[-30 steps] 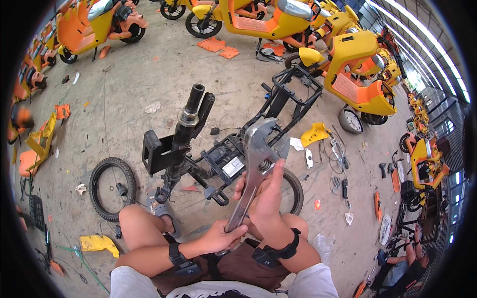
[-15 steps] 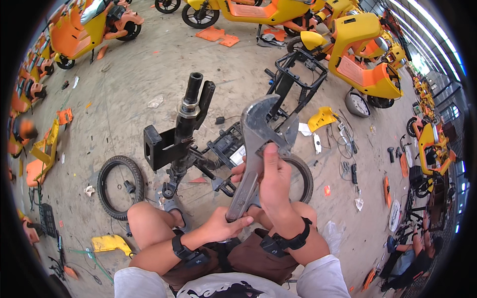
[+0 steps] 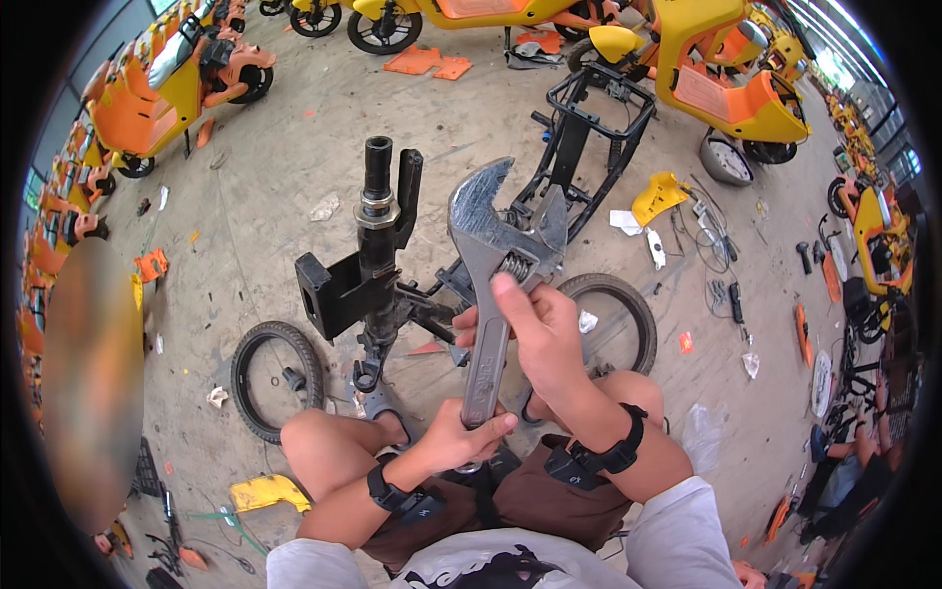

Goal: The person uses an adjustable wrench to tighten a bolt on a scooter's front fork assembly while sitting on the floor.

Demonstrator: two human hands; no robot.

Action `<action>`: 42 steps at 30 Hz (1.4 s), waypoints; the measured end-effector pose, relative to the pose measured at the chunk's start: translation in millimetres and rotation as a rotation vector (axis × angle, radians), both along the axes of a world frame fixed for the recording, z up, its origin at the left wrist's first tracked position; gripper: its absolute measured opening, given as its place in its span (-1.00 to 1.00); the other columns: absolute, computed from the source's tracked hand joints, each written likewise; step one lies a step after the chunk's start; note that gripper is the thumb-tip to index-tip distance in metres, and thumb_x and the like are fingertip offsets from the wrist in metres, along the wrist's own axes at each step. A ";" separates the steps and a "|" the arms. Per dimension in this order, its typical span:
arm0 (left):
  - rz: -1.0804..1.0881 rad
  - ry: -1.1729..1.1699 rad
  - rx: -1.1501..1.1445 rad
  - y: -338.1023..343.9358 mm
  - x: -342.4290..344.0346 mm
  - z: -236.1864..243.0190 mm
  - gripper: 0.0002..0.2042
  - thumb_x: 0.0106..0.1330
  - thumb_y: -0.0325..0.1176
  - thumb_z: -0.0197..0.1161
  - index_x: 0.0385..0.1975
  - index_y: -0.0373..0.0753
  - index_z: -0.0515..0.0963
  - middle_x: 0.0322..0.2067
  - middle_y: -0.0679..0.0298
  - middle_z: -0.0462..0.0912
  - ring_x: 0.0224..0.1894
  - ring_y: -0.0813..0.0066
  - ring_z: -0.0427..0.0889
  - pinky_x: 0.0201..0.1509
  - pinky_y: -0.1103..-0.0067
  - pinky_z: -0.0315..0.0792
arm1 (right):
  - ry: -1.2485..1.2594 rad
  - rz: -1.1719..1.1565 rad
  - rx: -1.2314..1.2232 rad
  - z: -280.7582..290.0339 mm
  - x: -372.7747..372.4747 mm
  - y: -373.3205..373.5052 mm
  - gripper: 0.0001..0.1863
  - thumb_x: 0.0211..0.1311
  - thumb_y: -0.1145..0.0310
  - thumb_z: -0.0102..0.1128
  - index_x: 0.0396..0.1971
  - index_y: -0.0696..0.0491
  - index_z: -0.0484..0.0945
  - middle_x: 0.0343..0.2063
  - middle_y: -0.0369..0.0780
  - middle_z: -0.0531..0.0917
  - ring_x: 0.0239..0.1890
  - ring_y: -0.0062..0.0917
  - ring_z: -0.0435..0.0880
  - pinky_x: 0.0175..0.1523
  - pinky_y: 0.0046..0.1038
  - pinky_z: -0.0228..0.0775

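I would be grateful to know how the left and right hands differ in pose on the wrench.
The left hand grips the adjustable wrench near its lower end; the right hand holds it higher, near its head. The left thumb points rightward, while the right thumb points upward, at the adjusting screw. Both hands hold this same wrench.

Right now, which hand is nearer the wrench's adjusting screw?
Right. The right hand is just below the adjusting screw; the left hand is farther down, holding the lower wrench handle.
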State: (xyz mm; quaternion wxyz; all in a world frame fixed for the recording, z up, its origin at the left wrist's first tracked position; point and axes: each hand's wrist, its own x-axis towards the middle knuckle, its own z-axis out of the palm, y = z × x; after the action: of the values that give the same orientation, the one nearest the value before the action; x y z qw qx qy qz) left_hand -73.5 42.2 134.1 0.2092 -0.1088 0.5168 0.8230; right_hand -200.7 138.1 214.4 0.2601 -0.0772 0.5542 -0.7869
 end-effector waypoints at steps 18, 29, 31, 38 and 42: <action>0.087 -0.001 -0.142 -6.3 9.2 9.5 -0.77 0.33 -0.36 0.23 -0.54 -0.33 0.44 -0.77 0.45 0.34 -0.74 0.75 0.26 -0.72 0.69 0.10 | 0.118 0.031 0.009 -7.7 4.5 -16.5 -0.41 0.34 -0.08 -0.01 -0.30 0.29 0.51 -0.49 -0.09 0.65 -0.49 -0.49 0.67 -0.36 -0.50 0.54; 0.103 0.004 -0.052 -16.2 14.5 0.8 -0.77 0.33 -0.36 0.23 -0.51 -0.35 0.43 -0.76 0.41 0.35 -0.76 0.72 0.27 -0.72 0.68 0.09 | 0.101 0.061 0.019 -12.4 10.2 -32.5 -0.40 0.32 -0.09 0.02 -0.37 0.28 0.54 -0.54 -0.10 0.66 -0.55 -0.51 0.67 -0.42 -0.55 0.53; 0.120 0.015 -0.056 -16.6 17.8 -3.0 -0.77 0.33 -0.35 0.23 -0.50 -0.35 0.43 -0.76 0.40 0.36 -0.76 0.71 0.27 -0.72 0.68 0.09 | -0.036 0.096 -0.015 -7.3 7.4 -27.6 -0.48 0.31 -0.02 0.08 -0.34 0.26 0.53 -0.52 -0.11 0.66 -0.54 -0.54 0.67 -0.40 -0.56 0.52; 0.138 0.016 -0.031 -20.5 25.5 -7.9 -0.77 0.32 -0.35 0.24 -0.51 -0.34 0.43 -0.75 0.40 0.37 -0.75 0.70 0.29 -0.72 0.68 0.11 | 0.081 0.162 0.005 -12.6 13.3 -39.3 -0.45 0.38 -0.03 -0.05 -0.25 0.28 0.48 -0.49 -0.08 0.65 -0.49 -0.47 0.68 -0.35 -0.48 0.56; 0.141 0.027 -0.047 -21.5 26.3 -7.9 -0.77 0.33 -0.36 0.22 -0.49 -0.36 0.41 -0.76 0.36 0.37 -0.77 0.67 0.28 -0.72 0.66 0.12 | -0.023 0.204 0.000 -5.3 10.1 -37.0 -0.57 0.40 0.14 -0.01 -0.18 0.30 0.41 -0.42 -0.01 0.65 -0.41 -0.35 0.71 -0.30 -0.38 0.62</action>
State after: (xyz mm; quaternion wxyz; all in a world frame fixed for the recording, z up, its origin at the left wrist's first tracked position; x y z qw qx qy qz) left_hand -47.2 20.7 126.2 0.1412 -0.1384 0.5298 0.8247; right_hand -190.6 101.1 209.2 0.3450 -0.1243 0.5404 -0.7573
